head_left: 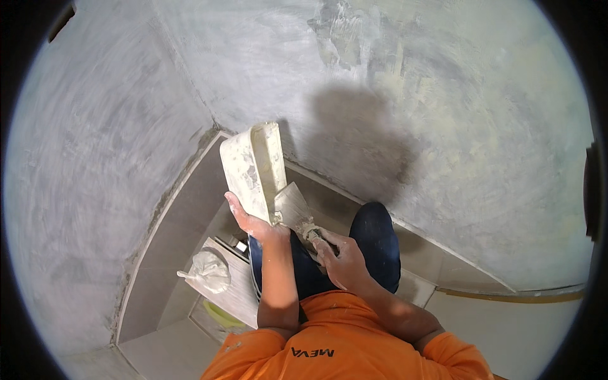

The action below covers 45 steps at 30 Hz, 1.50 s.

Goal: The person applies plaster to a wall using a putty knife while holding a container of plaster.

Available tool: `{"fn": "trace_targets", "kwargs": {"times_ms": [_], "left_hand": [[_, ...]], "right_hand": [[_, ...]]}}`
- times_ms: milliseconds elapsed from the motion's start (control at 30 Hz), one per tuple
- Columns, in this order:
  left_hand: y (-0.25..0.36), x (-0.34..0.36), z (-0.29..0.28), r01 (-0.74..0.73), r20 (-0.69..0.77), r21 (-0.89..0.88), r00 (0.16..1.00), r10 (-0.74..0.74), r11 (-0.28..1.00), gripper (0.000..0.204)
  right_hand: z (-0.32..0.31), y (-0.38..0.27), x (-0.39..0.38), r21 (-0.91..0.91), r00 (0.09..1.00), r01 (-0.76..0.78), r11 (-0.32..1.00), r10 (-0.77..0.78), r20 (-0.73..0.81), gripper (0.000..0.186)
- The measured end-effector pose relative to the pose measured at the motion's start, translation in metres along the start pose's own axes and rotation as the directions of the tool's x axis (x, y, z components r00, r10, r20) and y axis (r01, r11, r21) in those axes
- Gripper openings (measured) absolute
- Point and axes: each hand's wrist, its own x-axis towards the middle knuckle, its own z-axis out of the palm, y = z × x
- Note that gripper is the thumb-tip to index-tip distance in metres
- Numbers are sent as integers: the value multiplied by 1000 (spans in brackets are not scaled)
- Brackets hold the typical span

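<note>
A cream-coloured mud pan [242,171], long and narrow and smeared with plaster, is tilted up in front of me. My left hand [256,228] supports it at its near end, the thumb sticking out at the left and the other fingers mostly hidden. Closed around the handle of a putty knife [292,204] is my right hand [342,256]. The knife's wide blade, coated in pale plaster, reaches to the pan's near right edge. Plaster is caked where blade and handle meet.
Grey plastered walls [82,145] meet in a corner ahead, above a band of beige tiles [168,253]. At lower left, a knotted clear plastic bag [209,271] rests on a light board [244,294], near a yellow-green object [221,315]. My knees [375,244] are close to the tiles.
</note>
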Motion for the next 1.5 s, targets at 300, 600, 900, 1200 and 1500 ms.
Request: {"fn": "trace_targets", "kwargs": {"times_ms": [300,600,900,1200,1500], "left_hand": [[-14,6,-22,-78,-50,162,995,87,984,64],[-25,4,-25,60,-58,63,997,-56,996,60],[-26,2,-22,-50,97,225,995,28,973,55],[-8,3,-15,101,69,-88,993,-95,991,51],[17,13,-25,163,40,-96,986,-160,982,52]], "right_hand": [[-14,-40,-1,526,827,-557,643,373,421,25],[-25,-54,2,718,947,-312,622,144,287,36],[-17,-34,14,-451,871,403,797,-485,-78,36],[-42,-41,9,-388,922,335,859,-384,-56,42],[-58,-62,-19,-319,988,123,940,-147,-52,35]]}}
